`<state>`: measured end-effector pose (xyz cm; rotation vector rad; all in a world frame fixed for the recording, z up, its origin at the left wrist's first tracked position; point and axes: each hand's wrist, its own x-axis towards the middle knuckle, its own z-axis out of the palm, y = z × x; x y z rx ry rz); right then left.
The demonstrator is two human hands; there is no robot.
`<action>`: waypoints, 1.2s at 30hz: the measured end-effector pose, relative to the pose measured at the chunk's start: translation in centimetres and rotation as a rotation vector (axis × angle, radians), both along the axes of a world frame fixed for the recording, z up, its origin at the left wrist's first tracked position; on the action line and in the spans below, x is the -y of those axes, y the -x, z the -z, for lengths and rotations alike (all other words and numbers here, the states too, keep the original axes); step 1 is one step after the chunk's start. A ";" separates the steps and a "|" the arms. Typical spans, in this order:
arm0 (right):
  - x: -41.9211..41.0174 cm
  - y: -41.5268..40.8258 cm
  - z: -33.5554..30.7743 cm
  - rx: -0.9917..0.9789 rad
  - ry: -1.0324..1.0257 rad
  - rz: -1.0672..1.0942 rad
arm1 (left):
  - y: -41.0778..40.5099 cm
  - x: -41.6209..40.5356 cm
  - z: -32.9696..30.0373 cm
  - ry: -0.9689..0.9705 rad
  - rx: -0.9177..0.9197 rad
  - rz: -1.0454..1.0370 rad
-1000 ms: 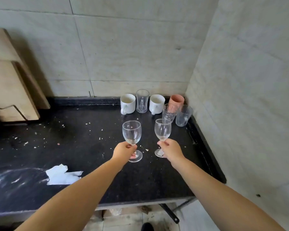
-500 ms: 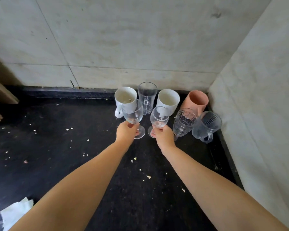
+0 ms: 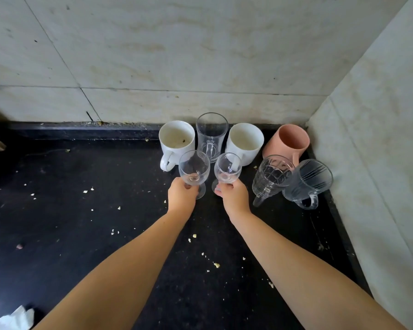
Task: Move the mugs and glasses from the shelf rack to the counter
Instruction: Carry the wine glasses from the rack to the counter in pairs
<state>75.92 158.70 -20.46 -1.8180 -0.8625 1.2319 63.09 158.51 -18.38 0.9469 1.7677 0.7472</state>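
Showing, from largest to smallest: the dark counter (image 3: 81, 210), speckled with pale crumbs, running under both forearms to a tiled corner; beyond the hands, a back row of white mug (image 3: 175, 141), clear glass mug (image 3: 211, 132), second white mug (image 3: 244, 141) and pink mug (image 3: 290, 142); to the right of the right hand, a patterned glass (image 3: 271, 178) and a ribbed glass mug (image 3: 308, 184), close together.

The left hand (image 3: 181, 198) has its fingers curled round the stem of a wine glass (image 3: 194, 169); the right hand (image 3: 233, 197) pinches the stem of a smaller wine glass (image 3: 227, 168). Both bowls stand upright just beyond the knuckles, in front of the back row. Their feet are largely hidden by the hands, so whether they touch the counter cannot be told.

The step in hand appears to be setting both glasses down. To do it well, lower each straight, keep the stems vertical, and feel the foot sit flat before the fingers let go. Crumbs under a foot could rock it. The gap between the two bowls, and between them and the mugs beyond, is small; a sideways drift risks glass striking glass. Draw the hands back toward the body, not outward.

No brand, label or writing is legible on any item. The shelf rack is out of view.
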 end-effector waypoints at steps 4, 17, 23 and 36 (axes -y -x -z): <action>-0.1 0.0 -0.1 -0.012 0.032 0.001 | -0.1 -0.1 0.4 0.006 -0.003 -0.010; 5.5 -0.4 -4.5 0.004 0.146 -0.102 | 2.0 4.4 -3.1 -0.015 -0.224 0.134; 7.7 -0.2 -9.6 0.347 0.098 -0.552 | 3.4 8.3 -8.1 -0.076 -0.445 0.334; 16.2 11.1 -14.0 1.156 -0.131 -1.335 | 13.4 23.4 -11.2 0.094 -0.900 0.267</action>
